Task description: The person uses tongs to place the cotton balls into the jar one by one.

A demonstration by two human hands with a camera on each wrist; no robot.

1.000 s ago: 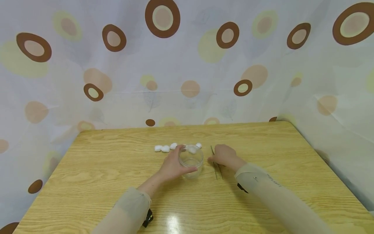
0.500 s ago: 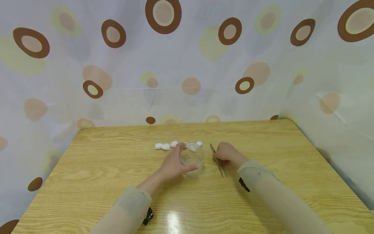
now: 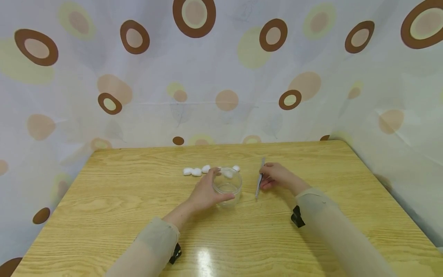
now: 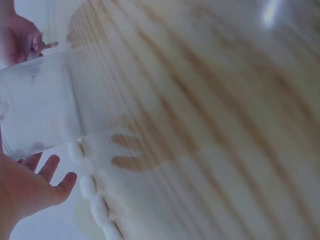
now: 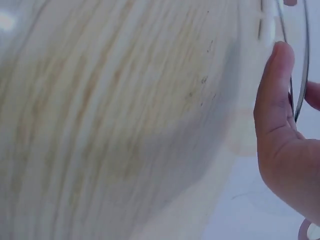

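Note:
A clear round jar [image 3: 231, 198] stands on the wooden table, its open top facing up. My left hand [image 3: 202, 195] holds it from the left, thumb across the near side and fingers at the far side. To the right of the jar, my right hand [image 3: 279, 177] pinches metal tweezers [image 3: 258, 186], whose tips point down toward me. In the right wrist view, the thumb [image 5: 277, 85] lies along one arm of the tweezers and the two arms stand apart. White cotton balls [image 3: 196, 172] lie in a row behind the jar, some partly hidden by it and the left hand.
The wooden table [image 3: 138, 215] reaches from the near side to a patterned curtain [image 3: 149, 84] at the back and sides. In the left wrist view, several cotton balls [image 4: 99, 210] line up beside the left fingers.
My right hand has lifted the tweezers, turned them and moved slightly right. The left hand keeps its hold on the jar, which stays in place.

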